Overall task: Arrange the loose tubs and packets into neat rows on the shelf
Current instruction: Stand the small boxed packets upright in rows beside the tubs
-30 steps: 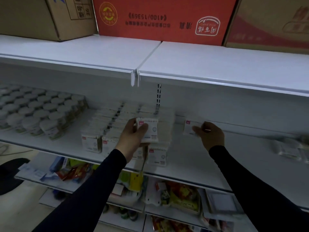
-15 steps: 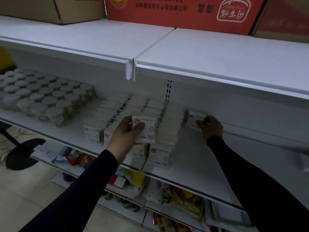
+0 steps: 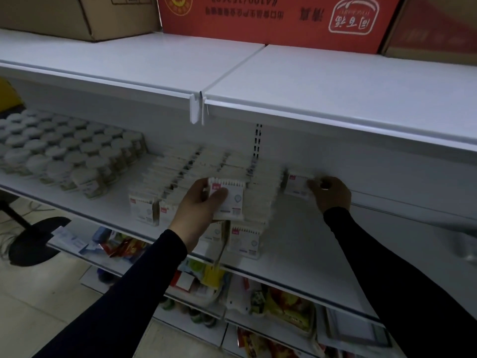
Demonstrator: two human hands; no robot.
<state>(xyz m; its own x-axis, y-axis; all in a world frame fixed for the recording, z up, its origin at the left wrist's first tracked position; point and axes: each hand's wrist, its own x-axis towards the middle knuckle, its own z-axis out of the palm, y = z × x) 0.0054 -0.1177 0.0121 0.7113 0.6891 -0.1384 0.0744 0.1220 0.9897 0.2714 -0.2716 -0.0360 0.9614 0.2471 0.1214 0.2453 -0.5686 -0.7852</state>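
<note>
My left hand [image 3: 198,208] grips a small stack of white cotton-swab packets [image 3: 232,202] with red corner labels, held upright just in front of the rows of like packets [image 3: 196,171] on the white shelf [image 3: 296,244]. My right hand [image 3: 331,193] pinches one more white packet [image 3: 296,183], which stands at the back of the shelf just right of the rows. Round white-lidded tubs [image 3: 67,151] stand in tidy rows at the shelf's left end.
Cardboard cartons, one brown [image 3: 85,14] and one red [image 3: 271,19], sit on the upper shelf [image 3: 335,86] overhanging the work area. The shelf surface to the right of my right hand is bare. Lower shelves [image 3: 278,303] hold colourful packets. A dark chair base [image 3: 33,241] stands on the floor at left.
My right hand pushed its packet back and up toward the shelf's rear. My left hand kept hold of its stack. The camera view shifted down and left.
</note>
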